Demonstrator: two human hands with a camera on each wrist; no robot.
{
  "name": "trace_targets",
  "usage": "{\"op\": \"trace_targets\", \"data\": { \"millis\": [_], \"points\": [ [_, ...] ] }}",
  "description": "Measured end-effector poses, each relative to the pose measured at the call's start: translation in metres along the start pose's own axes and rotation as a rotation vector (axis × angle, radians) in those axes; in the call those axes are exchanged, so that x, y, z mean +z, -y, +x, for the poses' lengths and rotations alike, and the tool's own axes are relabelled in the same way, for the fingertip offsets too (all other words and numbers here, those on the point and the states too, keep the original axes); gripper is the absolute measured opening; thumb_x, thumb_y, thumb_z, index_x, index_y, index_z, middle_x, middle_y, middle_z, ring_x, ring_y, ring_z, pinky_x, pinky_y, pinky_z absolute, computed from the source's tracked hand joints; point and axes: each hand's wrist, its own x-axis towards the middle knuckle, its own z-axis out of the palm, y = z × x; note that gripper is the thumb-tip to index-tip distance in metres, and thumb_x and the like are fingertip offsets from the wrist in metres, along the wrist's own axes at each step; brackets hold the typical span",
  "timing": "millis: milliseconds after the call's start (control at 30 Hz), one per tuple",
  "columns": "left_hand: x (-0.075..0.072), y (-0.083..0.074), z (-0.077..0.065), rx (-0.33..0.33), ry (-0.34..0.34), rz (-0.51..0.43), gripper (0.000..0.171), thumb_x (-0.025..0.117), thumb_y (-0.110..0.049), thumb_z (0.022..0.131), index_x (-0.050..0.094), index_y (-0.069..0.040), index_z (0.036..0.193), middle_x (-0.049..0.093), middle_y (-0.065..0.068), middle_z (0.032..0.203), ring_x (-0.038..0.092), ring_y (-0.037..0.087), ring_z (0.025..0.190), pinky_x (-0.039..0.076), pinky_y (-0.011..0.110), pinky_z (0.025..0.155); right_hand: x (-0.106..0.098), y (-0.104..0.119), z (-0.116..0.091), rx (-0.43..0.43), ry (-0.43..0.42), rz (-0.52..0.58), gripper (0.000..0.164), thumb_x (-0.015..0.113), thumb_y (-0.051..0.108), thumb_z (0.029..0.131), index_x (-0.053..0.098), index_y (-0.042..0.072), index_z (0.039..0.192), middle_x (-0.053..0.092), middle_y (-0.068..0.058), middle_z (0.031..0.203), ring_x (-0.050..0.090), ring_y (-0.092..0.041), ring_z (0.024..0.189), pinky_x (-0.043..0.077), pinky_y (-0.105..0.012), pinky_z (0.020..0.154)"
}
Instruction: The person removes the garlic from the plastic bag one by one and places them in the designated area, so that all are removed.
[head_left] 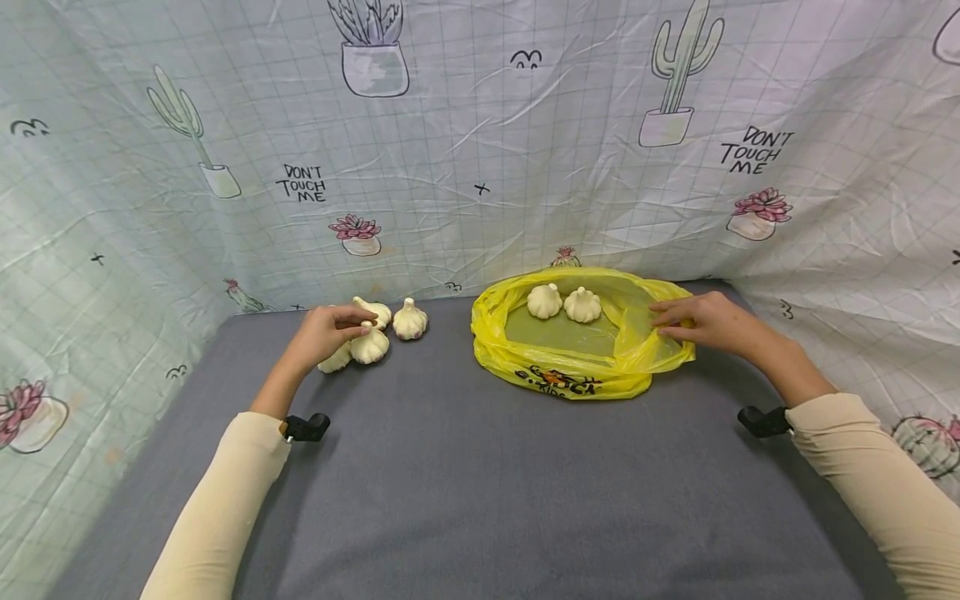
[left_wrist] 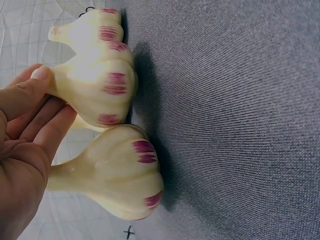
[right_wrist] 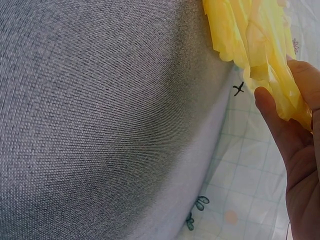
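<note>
At the left of the table, my left hand (head_left: 324,335) pinches the neck of a garlic bulb (head_left: 370,345) between thumb and fingers. Cream with purple streaks, the pinched bulb (left_wrist: 100,85) sits among several like it. One neighbouring bulb (left_wrist: 120,172) stands close by in the left wrist view; another bulb (head_left: 409,320) stands just right of the group. My right hand (head_left: 701,322) holds the right rim of a yellow plastic bag (head_left: 491,354), whose mouth is spread wide. Two garlic bulbs (head_left: 545,302) lie inside it. The bag's edge (right_wrist: 272,65) passes between thumb and fingers.
A grey cloth-covered table (head_left: 487,500) lies beneath everything. Behind it and along both sides hangs a pale curtain (head_left: 465,142) printed with cacti and lettering. Each wrist carries a small black device, such as the left device (head_left: 307,427).
</note>
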Motion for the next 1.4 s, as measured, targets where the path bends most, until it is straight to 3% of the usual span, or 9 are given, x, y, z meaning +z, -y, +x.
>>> {"op": "trace_targets", "data": {
  "millis": [100, 433, 667, 967, 1200, 1400],
  "points": [
    [0.001, -0.001, 0.001, 0.003, 0.011, 0.030, 0.025, 0.069, -0.011, 0.098, 0.075, -0.003, 0.121, 0.074, 0.015, 0.117, 0.071, 0.032, 0.108, 0.059, 0.045, 0.085, 0.000, 0.000, 0.000, 0.001, 0.001, 0.006, 0.021, 0.079, 0.006, 0.088, 0.080, 0.005, 0.109, 0.072, -0.018, 0.121, 0.044, 0.007, 0.055, 0.039, -0.020, 0.048],
    [-0.001, -0.007, 0.004, -0.024, 0.027, 0.095, 0.020, 0.069, -0.012, 0.098, 0.076, -0.004, 0.115, 0.074, 0.016, 0.114, 0.071, 0.034, 0.107, 0.058, 0.046, 0.083, 0.002, -0.003, -0.002, -0.005, 0.002, 0.012, 0.021, 0.079, 0.006, 0.088, 0.080, 0.006, 0.109, 0.071, -0.018, 0.122, 0.045, 0.008, 0.055, 0.039, -0.020, 0.049],
    [-0.006, -0.015, 0.004, -0.022, 0.063, 0.060, 0.024, 0.066, -0.008, 0.100, 0.072, -0.001, 0.122, 0.071, 0.019, 0.122, 0.068, 0.037, 0.114, 0.056, 0.050, 0.092, 0.003, -0.005, -0.003, -0.027, -0.011, 0.000, 0.021, 0.080, 0.005, 0.086, 0.081, 0.006, 0.107, 0.072, -0.019, 0.121, 0.049, 0.008, 0.058, 0.039, -0.018, 0.050],
    [-0.006, -0.052, 0.010, 0.030, 0.031, 0.010, 0.025, 0.060, -0.017, 0.104, 0.072, -0.009, 0.125, 0.070, 0.012, 0.126, 0.066, 0.033, 0.116, 0.053, 0.052, 0.096, 0.001, -0.002, -0.003, -0.022, -0.022, 0.012, 0.021, 0.079, 0.003, 0.086, 0.081, 0.005, 0.107, 0.072, -0.019, 0.120, 0.051, 0.008, 0.058, 0.042, -0.017, 0.051],
    [0.010, -0.084, 0.023, 0.115, 0.033, -0.030, 0.022, 0.063, -0.015, 0.102, 0.074, -0.012, 0.122, 0.073, 0.007, 0.121, 0.069, 0.027, 0.112, 0.055, 0.047, 0.094, 0.000, -0.002, -0.002, -0.011, -0.009, -0.006, 0.021, 0.079, 0.005, 0.087, 0.081, 0.006, 0.108, 0.072, -0.018, 0.120, 0.054, 0.007, 0.062, 0.045, -0.020, 0.052],
    [0.029, -0.101, 0.039, 0.174, 0.068, -0.081, 0.024, 0.062, -0.014, 0.103, 0.072, -0.008, 0.124, 0.072, 0.009, 0.122, 0.068, 0.026, 0.113, 0.055, 0.044, 0.097, 0.000, -0.004, -0.002, 0.011, 0.006, -0.012, 0.020, 0.079, 0.007, 0.088, 0.081, 0.008, 0.108, 0.072, -0.016, 0.121, 0.053, 0.007, 0.061, 0.044, -0.020, 0.052]
  ]
}}
